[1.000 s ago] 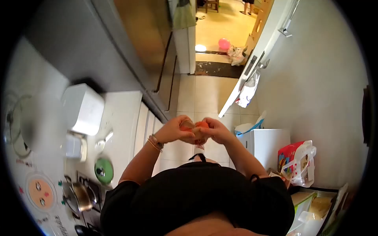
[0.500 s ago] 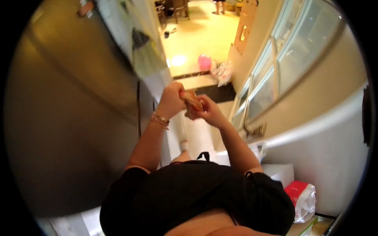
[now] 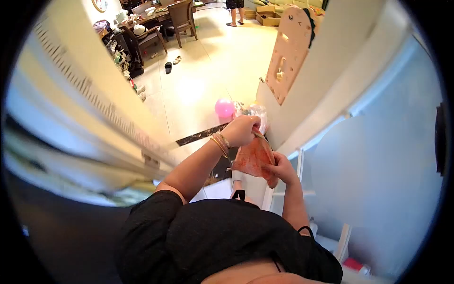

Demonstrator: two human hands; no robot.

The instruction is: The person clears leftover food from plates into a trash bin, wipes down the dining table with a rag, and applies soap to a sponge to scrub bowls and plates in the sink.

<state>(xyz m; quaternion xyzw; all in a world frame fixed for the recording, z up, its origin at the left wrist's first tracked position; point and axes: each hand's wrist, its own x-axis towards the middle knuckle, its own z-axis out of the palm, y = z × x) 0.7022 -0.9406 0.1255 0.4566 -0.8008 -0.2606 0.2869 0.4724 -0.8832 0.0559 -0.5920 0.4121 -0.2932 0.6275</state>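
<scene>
Pinching the orange wrap up top with left hand, lower side with right hand: likely light, limp film, best held by the edges!

The head-worn camera looks forward and down from close above both hands.

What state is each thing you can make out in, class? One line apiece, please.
Left hand: closed on the reddish sheet's top edge
Right hand: gripping its side
Reddish sheet: spread between the hands
Bracelets: worn on the left wrist
Pink balloon: inflated
Dark slipper: off the foot, on the floor
Background person: standing
</scene>
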